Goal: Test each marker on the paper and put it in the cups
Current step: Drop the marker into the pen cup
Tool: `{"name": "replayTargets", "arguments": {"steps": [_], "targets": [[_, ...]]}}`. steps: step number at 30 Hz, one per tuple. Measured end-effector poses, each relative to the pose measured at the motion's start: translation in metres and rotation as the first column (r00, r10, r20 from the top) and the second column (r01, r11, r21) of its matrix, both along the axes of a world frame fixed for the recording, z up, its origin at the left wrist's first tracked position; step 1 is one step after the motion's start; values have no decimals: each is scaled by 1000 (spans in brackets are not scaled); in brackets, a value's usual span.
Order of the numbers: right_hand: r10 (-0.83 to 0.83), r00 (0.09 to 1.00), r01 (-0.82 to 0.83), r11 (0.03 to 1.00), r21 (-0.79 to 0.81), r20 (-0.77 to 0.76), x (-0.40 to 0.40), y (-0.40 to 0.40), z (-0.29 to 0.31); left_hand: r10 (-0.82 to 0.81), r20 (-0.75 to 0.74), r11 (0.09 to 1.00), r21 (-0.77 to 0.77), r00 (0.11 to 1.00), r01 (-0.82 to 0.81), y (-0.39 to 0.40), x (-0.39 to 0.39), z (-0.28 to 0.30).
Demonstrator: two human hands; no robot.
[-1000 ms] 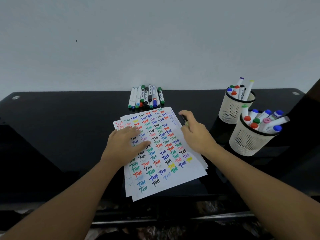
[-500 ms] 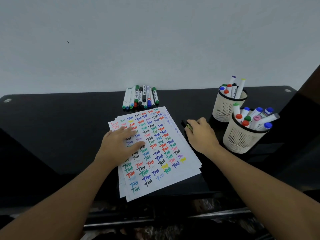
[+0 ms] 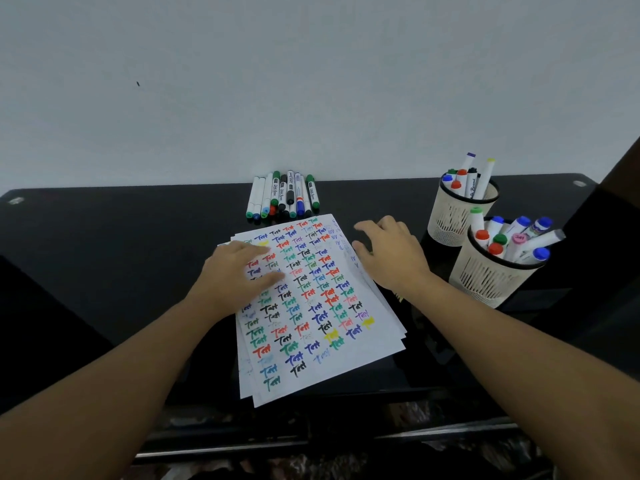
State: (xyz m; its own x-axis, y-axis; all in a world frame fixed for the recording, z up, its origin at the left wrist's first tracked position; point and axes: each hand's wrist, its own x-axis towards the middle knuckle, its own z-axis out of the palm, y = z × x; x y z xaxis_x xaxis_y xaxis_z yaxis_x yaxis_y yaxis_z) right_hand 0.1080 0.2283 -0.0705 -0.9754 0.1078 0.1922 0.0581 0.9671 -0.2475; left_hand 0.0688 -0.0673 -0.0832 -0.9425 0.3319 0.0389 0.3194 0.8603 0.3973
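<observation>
The left hand (image 3: 239,275) lies flat on the paper (image 3: 311,306), fingers straight, pressing the stack down near its left edge. The right hand (image 3: 388,254) hovers over the paper's right edge with fingers spread and loosely curled; it grasps nothing visible. A small dark object with a yellowish tip shows just below the right wrist at the paper's edge; whether it is a marker cannot be told.

The paper sits at the middle of the tabletop (image 3: 104,254), reaching toward the front edge, and is nearly filled with coloured test words. The untested markers (image 3: 282,197) lie in a tight row at the back edge, just behind the paper's top edge. Two mesh cups stand at the right side: the rear cup (image 3: 457,216) and the front cup (image 3: 491,275), touching or nearly so, both already holding capped markers.

The step in hand appears to be fetching the next marker. To do it well, the person should keep the left palm on the sheets so they do not slide, reach the right hand to the near end of the row, and lift one marker without rolling its neighbours. The remaining blank area lies along the lower right of the sheet; the test mark belongs there. The marker should be capped firmly before it goes in, and the fuller front cup leaves less room for it.
</observation>
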Motion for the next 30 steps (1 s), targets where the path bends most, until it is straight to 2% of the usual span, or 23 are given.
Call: {"name": "replayTargets", "arguments": {"steps": [2,6,15,20,26,30], "targets": [[35,999,-35,999,-23,-4,-10,-7,4,14,-20,996,-90,1000,-15,-1,-6,-4],[108,994,-107,994,-19,30,-43,-19,3,12,40,973,-232,999,-3,-1,-9,-20],[119,979,-112,992,-53,165,-123,-34,-4,3,51,976,-220,999,8,-2,-10,-21],[118,981,-119,993,-8,156,-141,-38,-4,6,58,980,-198,998,6,-2,-11,-21],[79,995,-84,994,67,67,-139,-36,-8,9,52,982,-190,999,1,-3,-12,-22],[78,990,-87,993,75,119,-136,-31,-8,10,44,982,-191,999,-1,-2,-12,-23]]}}
